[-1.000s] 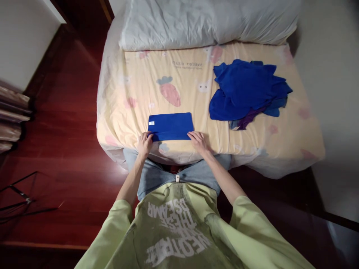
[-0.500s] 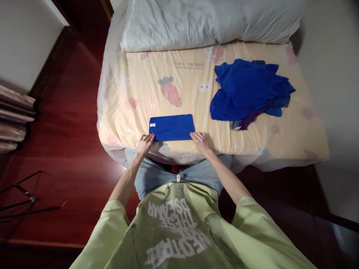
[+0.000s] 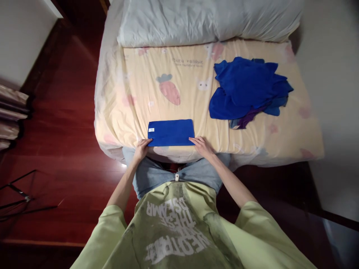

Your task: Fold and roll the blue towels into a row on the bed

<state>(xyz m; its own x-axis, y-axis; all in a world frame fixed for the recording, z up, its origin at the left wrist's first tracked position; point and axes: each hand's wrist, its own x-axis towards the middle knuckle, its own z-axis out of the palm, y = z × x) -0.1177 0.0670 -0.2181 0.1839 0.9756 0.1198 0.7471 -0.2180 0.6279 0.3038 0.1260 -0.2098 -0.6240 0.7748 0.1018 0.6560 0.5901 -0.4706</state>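
A blue cloth (image 3: pixel 171 132), folded into a flat rectangle with a small white label at its left end, lies along the near edge of the bed. My left hand (image 3: pixel 142 148) has its fingers closed on the cloth's near left corner. At the near right corner, my right hand (image 3: pixel 202 146) grips the cloth the same way, fingertips on top and the thumb hard to see. Off to the right lies a loose, rumpled heap of blue cloths (image 3: pixel 248 86), with a purple cloth (image 3: pixel 248 118) poking out at its near side.
The bed (image 3: pixel 134 82) wears a yellow sheet printed with carrots and rabbits. A pale grey quilt (image 3: pixel 207 22) lies across its far end. On the dark red floor at the left are a black stand's legs (image 3: pixel 19 192), and a striped curtain (image 3: pixel 12 114) hangs beyond.
Both hands have drawn the folded blue cloth a little toward my body, closer to the bed's near edge. The heap of cloths has stayed put; the view has shifted slightly.
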